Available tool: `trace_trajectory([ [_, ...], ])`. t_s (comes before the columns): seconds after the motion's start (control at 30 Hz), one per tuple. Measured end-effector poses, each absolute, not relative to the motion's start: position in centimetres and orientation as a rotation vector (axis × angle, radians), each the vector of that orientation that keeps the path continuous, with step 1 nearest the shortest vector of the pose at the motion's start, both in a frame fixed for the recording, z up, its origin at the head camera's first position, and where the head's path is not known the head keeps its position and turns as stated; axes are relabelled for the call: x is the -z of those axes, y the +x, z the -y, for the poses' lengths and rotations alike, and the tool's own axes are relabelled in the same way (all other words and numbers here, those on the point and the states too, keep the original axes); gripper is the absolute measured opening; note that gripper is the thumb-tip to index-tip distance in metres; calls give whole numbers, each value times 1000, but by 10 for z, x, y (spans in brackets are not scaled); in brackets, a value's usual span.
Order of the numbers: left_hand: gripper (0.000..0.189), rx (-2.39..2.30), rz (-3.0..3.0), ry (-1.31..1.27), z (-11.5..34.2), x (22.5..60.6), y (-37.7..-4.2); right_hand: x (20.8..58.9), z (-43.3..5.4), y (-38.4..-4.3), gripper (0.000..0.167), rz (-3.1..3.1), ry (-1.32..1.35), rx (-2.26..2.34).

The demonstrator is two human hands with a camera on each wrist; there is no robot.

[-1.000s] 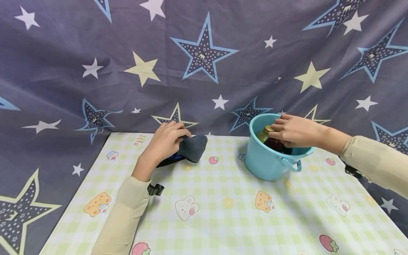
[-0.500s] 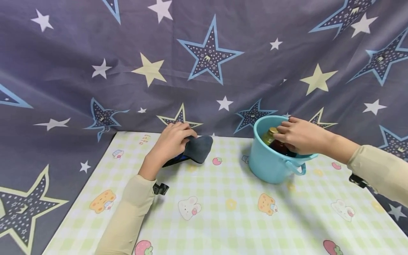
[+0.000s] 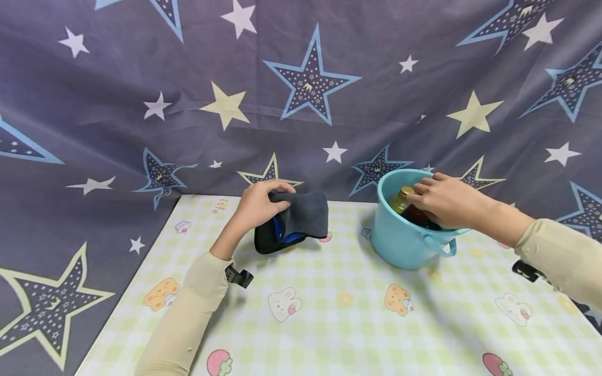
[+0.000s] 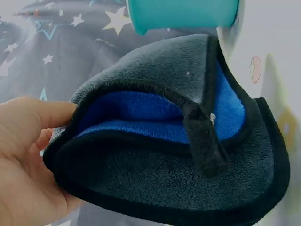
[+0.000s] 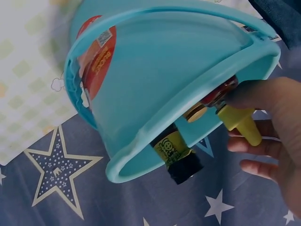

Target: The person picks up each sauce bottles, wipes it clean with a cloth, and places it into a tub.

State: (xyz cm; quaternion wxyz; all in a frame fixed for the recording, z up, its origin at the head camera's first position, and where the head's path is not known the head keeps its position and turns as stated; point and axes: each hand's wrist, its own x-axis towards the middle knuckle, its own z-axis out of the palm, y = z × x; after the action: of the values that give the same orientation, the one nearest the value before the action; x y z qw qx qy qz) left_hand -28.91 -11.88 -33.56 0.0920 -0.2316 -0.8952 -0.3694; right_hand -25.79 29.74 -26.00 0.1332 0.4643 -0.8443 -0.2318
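My left hand (image 3: 263, 206) pinches a folded dark grey cloth (image 3: 308, 214) by its left edge, at the back left of the table. Black trim borders the cloth, and its bright blue inner side (image 4: 136, 108) shows in the left wrist view. My right hand (image 3: 449, 201) reaches into the light blue bucket (image 3: 400, 245). There it grips a dark red bottle (image 5: 221, 92) with a yellow spout cap (image 5: 237, 123) near its neck. Beside it in the bucket are a gold-capped bottle (image 3: 400, 200) and a black-capped bottle (image 5: 171, 148) with a yellow label. The lower parts of the bottles are hidden.
A green-and-white checked tablecloth (image 3: 329, 324) with printed animals and strawberries covers the table. Behind it hangs a dark star-patterned curtain (image 3: 188, 62). The bucket's handle (image 3: 442, 246) hangs down on its near right side.
My left hand has raised the cloth a little and shifted it right, so more of its blue inside and black edge shows. The right hand stays at the bucket; the view has shifted slightly.
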Motion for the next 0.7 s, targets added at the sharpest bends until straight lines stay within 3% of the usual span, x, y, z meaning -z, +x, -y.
trace_trajectory([
  [0.33,36,1975,2750,-645,114,311,-290,264,-293,-255,25,2502,1248,636],
  [0.5,48,2193,2898,-465,110,334,-301,268,-292,-253,23,2504,1208,580],
  [0.7,51,2104,3067,-424,115,373,-320,265,-287,-247,22,2581,1128,537],
])
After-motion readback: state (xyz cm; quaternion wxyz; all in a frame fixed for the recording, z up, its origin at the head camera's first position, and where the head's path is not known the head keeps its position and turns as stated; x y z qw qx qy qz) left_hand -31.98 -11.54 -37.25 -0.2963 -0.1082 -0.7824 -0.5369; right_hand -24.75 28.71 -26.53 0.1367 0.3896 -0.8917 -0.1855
